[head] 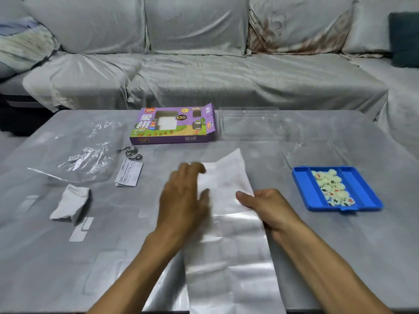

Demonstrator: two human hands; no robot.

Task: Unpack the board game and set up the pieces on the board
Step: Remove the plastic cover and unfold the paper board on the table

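The paper board [229, 223] lies in front of me on the grey table [340, 257], partly unfolded, its creases showing and its far corner lifted toward twelve o'clock. My left hand [183, 200] lies flat on the sheet's left edge, fingers straight and blurred. My right hand [265, 206] holds the right edge, the thumb on top of the paper and the fingers tucked out of sight, so I cannot tell how tightly they curl. The two hands are apart, one on each side of the sheet.

At about two o'clock sits the blue tray [367, 196], with the round cream game pieces [332, 188] heaped in its middle channel. Beyond it are clear plastic lids [249, 124]. At twelve o'clock lies the purple game box [174, 125], one end flap open. At ten o'clock are a metal ring puzzle [130, 151], a folded leaflet [129, 173], a crumpled plastic bag [84, 155], and nearer me a wadded white tissue [71, 202].
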